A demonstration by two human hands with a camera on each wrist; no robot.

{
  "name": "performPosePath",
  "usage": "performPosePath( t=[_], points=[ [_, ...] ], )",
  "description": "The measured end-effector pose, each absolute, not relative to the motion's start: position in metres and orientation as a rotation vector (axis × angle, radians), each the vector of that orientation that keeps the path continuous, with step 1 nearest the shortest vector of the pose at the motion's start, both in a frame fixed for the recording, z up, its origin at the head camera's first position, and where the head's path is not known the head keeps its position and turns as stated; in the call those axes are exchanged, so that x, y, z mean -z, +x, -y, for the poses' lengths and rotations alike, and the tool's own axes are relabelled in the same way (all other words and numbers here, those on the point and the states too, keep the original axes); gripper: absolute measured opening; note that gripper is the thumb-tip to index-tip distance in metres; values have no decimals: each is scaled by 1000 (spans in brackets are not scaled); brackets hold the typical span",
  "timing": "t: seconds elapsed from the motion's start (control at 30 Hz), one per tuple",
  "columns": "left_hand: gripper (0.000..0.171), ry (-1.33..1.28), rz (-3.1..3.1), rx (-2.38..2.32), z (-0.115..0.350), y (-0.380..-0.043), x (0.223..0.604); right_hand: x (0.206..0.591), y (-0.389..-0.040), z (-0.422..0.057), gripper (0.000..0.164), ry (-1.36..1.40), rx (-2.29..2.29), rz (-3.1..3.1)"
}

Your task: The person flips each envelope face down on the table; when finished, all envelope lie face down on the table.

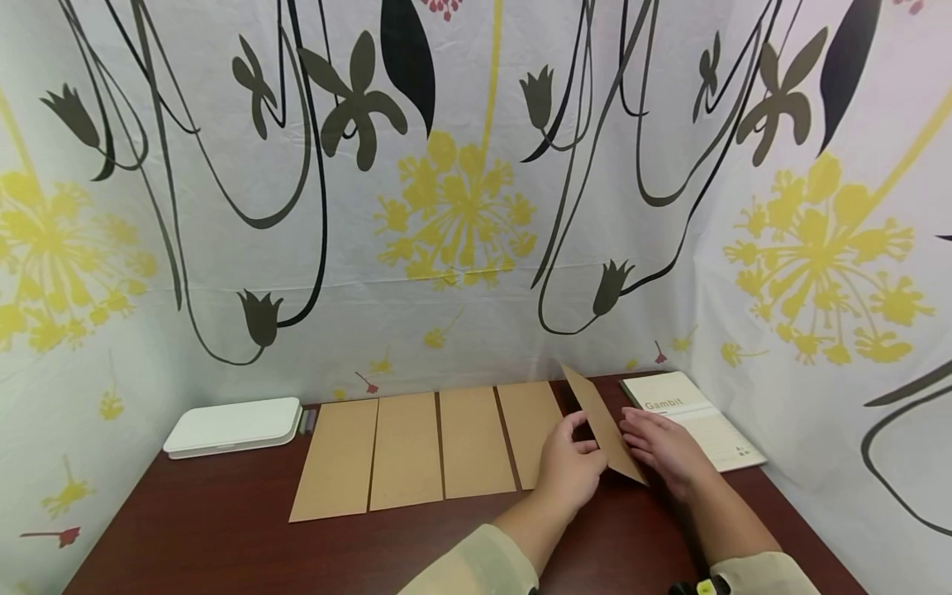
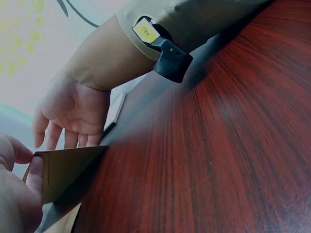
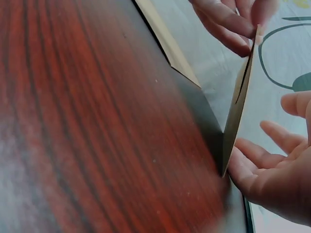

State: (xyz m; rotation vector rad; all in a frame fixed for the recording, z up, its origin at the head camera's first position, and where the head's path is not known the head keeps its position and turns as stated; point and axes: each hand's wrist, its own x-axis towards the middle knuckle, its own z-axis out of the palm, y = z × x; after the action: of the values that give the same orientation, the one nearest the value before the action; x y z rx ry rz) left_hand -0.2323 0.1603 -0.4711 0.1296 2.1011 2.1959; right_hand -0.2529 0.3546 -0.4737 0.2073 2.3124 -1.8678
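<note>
My left hand pinches a brown kraft cardboard sheet by its upper edge. This sheet is tilted up, its lower edge at the table. The left thumb and fingertips on it show in the left wrist view. On the sheet's other side is my right hand, fingers extended; in the right wrist view the fingers touch or nearly touch the sheet near its lower corner. Several similar sheets lie flat in a row to the left, the nearest one partly behind the left hand.
A white notebook marked "Gambit" lies right of the right hand. A closed white case sits at the far left, with small grey pieces beside it. The dark red wooden table meets patterned cloth behind.
</note>
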Motion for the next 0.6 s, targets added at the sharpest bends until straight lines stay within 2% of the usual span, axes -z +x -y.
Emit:
performPosePath(
  t=[0.6],
  points=[
    [70,78,-2001,-2123,-152,-232,480,472,-262,-360,79,235,1881,-2335]
  ],
)
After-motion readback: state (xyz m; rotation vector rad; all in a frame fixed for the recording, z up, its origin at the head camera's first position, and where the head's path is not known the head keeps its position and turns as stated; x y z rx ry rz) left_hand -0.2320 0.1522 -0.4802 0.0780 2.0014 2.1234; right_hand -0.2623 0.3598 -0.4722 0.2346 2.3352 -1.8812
